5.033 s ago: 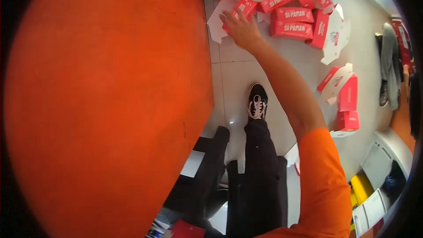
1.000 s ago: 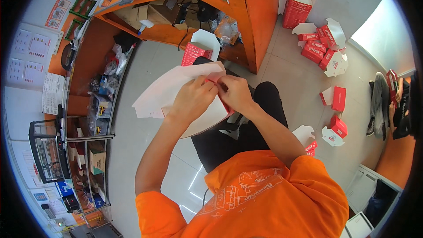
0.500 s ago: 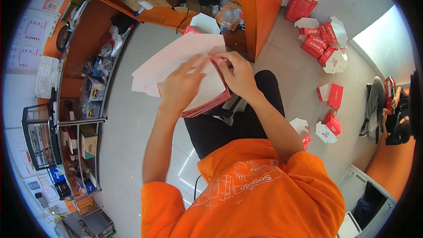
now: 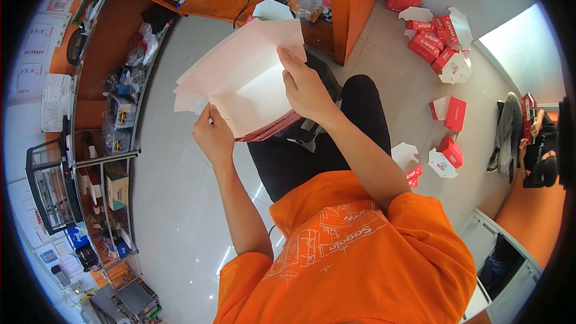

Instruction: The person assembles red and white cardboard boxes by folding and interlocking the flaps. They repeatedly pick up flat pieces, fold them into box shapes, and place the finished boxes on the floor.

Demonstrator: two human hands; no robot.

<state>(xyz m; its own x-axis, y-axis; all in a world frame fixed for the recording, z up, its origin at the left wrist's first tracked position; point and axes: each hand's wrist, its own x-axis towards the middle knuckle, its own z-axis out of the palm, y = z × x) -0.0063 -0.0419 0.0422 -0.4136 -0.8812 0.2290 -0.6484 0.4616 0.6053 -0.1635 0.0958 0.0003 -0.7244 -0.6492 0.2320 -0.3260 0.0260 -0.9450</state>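
I hold a flat, unfolded cardboard box blank (image 4: 240,78), white on the side facing me, above a stack of red-edged blanks (image 4: 270,129) on my lap. My left hand (image 4: 213,135) grips the blank's lower left edge. My right hand (image 4: 306,87) pinches its upper right part, fingers curled over the top edge. Both arms come up from my orange shirt.
Folded red boxes (image 4: 429,42) and loose ones (image 4: 450,114) lie on the tiled floor at right. An orange counter (image 4: 354,0) with clutter stands ahead. Metal shelves (image 4: 114,162) with goods line the left. Another person (image 4: 540,144) sits at far right.
My hands have spread apart along the blank: the left slid down to its lower edge, the right stays near the top. The white sheet is now opened out wider and tilted toward me.
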